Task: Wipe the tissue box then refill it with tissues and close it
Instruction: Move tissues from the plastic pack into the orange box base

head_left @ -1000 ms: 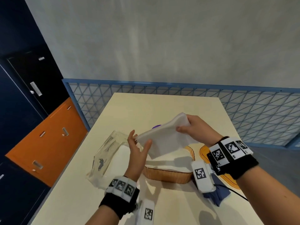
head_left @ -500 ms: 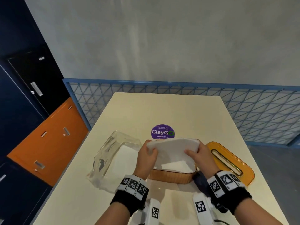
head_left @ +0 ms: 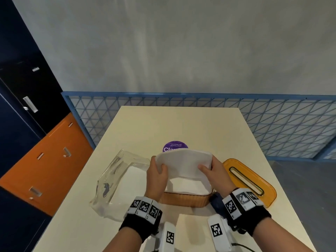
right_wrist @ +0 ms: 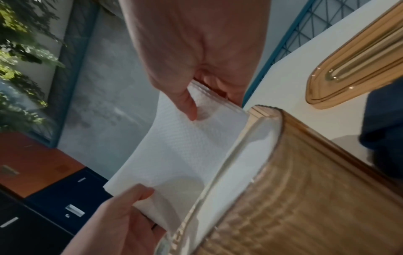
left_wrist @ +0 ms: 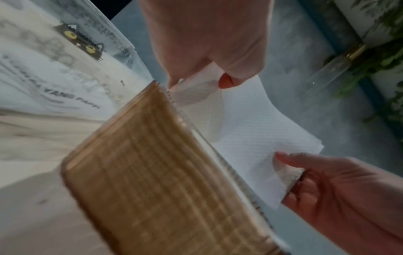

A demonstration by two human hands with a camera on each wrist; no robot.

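Hands [head_left: 183,174] pinch embossed white tissues [head_left: 183,165] — above ribbed amber tissue box [head_left: 185,200].

Table [head_left: 181,124]: cream top, running from 6 toward 12 o'clock.
Purple sticker [head_left: 174,146]: round, at table centre, lower edge hidden.
Blue cloth [head_left: 216,202]: dark, at 5 o'clock.
Lattice fence [head_left: 281,128]: blue, behind the table at 12.
Cabinets [head_left: 45,160]: orange and navy, at 9.
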